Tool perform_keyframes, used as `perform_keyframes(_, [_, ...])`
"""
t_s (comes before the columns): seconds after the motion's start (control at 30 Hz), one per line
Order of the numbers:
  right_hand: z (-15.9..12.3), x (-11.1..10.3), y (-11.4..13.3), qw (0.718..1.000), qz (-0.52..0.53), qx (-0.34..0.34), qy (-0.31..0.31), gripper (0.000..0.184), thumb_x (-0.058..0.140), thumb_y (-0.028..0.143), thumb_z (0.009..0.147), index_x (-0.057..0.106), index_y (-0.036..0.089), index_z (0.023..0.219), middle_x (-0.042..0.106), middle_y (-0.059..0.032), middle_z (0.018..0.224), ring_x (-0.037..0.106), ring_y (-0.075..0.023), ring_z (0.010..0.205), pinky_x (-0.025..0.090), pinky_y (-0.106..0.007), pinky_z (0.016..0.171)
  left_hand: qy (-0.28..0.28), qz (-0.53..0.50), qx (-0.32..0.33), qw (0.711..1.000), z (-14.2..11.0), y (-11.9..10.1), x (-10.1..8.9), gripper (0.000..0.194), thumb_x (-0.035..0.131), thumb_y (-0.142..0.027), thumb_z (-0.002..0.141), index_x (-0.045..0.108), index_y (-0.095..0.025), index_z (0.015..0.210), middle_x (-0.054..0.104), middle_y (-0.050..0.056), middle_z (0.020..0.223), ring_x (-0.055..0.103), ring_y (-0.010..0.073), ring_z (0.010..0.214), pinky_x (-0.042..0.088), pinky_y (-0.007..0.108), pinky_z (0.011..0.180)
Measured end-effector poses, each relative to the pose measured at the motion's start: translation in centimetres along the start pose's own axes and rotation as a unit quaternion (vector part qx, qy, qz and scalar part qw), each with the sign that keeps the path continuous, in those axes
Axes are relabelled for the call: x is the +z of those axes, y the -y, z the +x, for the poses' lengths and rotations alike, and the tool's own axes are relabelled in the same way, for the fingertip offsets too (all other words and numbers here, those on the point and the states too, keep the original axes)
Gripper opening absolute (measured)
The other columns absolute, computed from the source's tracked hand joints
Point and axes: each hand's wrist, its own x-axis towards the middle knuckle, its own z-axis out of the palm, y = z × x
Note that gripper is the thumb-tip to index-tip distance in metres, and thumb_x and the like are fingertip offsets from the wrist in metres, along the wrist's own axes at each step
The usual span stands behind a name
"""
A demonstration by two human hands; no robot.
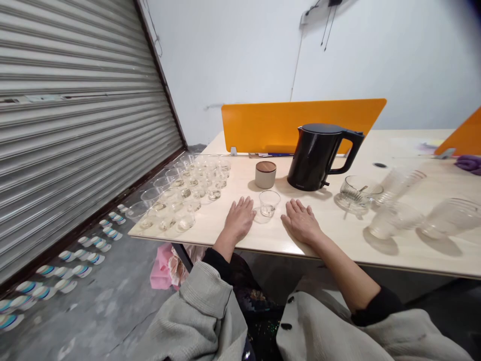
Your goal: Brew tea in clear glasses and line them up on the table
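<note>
Our left hand and right hand lie on the desk, palms down, fingers extended, gripping nothing. Between them, 1 clear cup stands upright, dark bits at its base. We judge this a pause at the cup; lifting it would call for a light grip. Beyond: lidded jar, black kettle. Grouped cups left, stacked cups right.

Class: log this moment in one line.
left hand: palm-down on table; right hand: palm-down on table; cup: between hands; jar: behind cup; kettle: right of jar
</note>
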Motion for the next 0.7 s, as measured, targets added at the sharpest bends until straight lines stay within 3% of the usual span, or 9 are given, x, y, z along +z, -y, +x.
perform_keyframes(0.7, [-0.21, -0.19, 0.17, 1.0, 0.0, -0.002, 0.004, 0.068, 0.026, 0.044, 0.104, 0.032, 0.007, 0.161, 0.024, -0.0174, 0.171, 0.018, -0.0319, 0.159, 0.015, -0.057, 0.126, -0.009, -0.003, 0.003, 1.0, -0.03, 0.2, 0.42, 0.057, 0.023, -0.039, 0.108, 0.035, -0.016, 0.16, 0.029, 0.008, 0.171, 0.021, 0.0269, 0.16, 0.017, 0.05, 0.13])
